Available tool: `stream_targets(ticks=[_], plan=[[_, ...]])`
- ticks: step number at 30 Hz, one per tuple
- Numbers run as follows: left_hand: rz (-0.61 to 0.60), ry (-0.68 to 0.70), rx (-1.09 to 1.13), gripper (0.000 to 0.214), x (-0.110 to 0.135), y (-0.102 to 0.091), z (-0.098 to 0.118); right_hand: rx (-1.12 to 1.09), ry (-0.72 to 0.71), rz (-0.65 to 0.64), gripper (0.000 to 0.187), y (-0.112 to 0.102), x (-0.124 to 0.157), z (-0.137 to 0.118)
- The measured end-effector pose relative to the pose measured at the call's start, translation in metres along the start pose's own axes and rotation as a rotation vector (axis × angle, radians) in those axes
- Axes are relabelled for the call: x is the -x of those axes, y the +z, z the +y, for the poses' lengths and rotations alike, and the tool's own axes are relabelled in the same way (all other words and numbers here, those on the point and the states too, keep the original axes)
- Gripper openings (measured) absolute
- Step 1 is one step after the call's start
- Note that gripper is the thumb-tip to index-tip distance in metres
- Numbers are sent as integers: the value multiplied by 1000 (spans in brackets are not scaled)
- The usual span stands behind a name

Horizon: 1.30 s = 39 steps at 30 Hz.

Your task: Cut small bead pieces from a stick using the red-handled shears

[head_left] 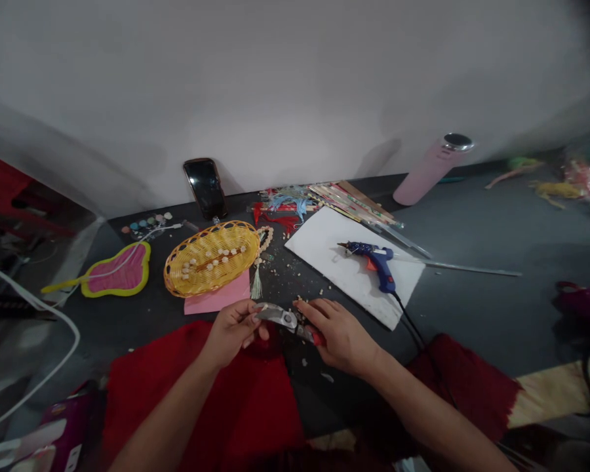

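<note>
My right hand is wrapped around the red handles of a pair of pruning shears, whose silver blades point left. At the blade tips, the fingers of my left hand are pinched together. Whatever small piece they hold is too small to make out. Tiny beige bits lie on the dark table beside the shears and partly behind my right fingers. Below my left hand spreads a red cloth. A yellow woven basket with small beige pieces in it stands beyond my left hand, partly over a pink sheet.
A blue glue gun rests on a white board, its black cord running toward me. Thin sticks and red tassels lie behind. A phone leans on the wall; a pink bottle stands at back right.
</note>
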<state>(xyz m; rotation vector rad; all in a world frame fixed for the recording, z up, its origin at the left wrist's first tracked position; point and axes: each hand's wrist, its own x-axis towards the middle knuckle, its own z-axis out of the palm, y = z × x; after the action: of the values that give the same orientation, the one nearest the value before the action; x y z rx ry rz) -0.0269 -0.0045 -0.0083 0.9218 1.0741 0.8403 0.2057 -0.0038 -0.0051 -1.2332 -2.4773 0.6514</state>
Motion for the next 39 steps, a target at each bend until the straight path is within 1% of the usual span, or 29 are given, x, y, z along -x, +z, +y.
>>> stream_targets(ticks=[4, 7, 11, 15, 18, 21, 25, 29, 33, 36, 39], plan=[[17, 15, 19, 21, -1, 0, -4, -5, 24, 6, 52, 2, 1, -3], [52, 57, 15, 21, -3, 3, -8, 3, 42, 6, 53, 4, 1, -3], [127, 122, -64, 18, -3, 8, -6, 21, 54, 9, 60, 5, 0, -1], [173, 134, -177, 15, -1, 10, -2, 45, 57, -5, 64, 4, -1, 0], [143, 120, -191, 13, 0, 8, -2, 65, 57, -19, 66, 2, -1, -1], [87, 110, -153, 14, 0, 4, -4, 76, 51, -30, 69, -1, -2, -1], [39, 81, -123, 17, -1, 3, -3, 76, 30, -31, 67, -1, -2, 0], [37, 58, -106, 20, 0, 5, -1, 67, 11, -17, 61, 1, -1, 2], [38, 73, -86, 20, 0, 5, -3, 44, 11, -3, 57, 1, 0, -1], [47, 88, -81, 19, 0, 4, -5, 40, 29, -4, 56, 2, 1, -3], [58, 80, -62, 19, 0, 5, -5, 62, 34, -7, 59, 3, 0, -2]])
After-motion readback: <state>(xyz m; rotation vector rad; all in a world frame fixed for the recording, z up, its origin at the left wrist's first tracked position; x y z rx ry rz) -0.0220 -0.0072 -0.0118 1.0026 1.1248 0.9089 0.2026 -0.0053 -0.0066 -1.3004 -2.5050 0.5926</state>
